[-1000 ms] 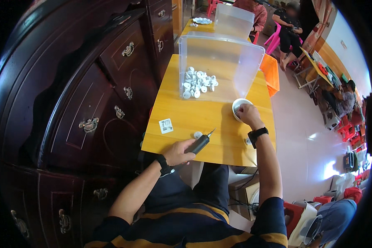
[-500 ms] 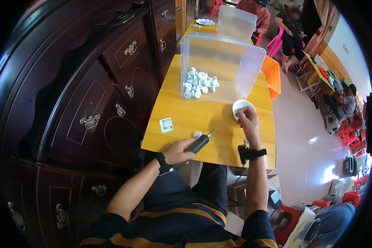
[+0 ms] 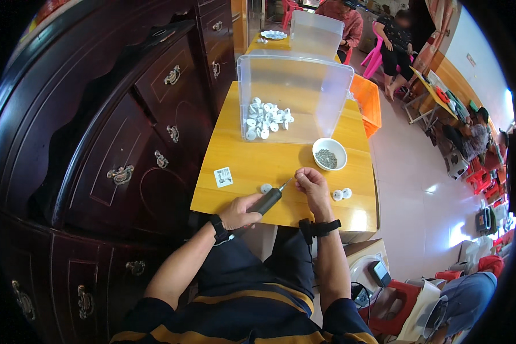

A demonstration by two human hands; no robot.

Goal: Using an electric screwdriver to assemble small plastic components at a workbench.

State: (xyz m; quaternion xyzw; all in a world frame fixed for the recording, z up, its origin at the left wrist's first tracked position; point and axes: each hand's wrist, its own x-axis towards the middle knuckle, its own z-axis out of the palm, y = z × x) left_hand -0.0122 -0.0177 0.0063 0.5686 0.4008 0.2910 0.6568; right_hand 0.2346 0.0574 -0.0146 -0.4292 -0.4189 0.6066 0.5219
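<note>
My left hand is wrapped round a dark electric screwdriver, its thin bit pointing up and to the right. Just off the tip of the bit, my right hand pinches what looks like a small screw, mostly hidden by the fingertips. Beyond that hand stands a white bowl with many small grey metal screws in it. One round white plastic part lies beside the screwdriver, partly covered. Two more white parts lie to the right of my right hand.
A translucent plastic box stands on the yellow table, with a heap of white parts in it. A square label card lies at left. Dark cabinets line the left; an orange crate is at right. Other people sit farther off.
My right hand has come out of the bowl and moved down and left to the screwdriver's tip, fingers pinched. The left hand keeps hold of the screwdriver. The view has shifted slightly.
</note>
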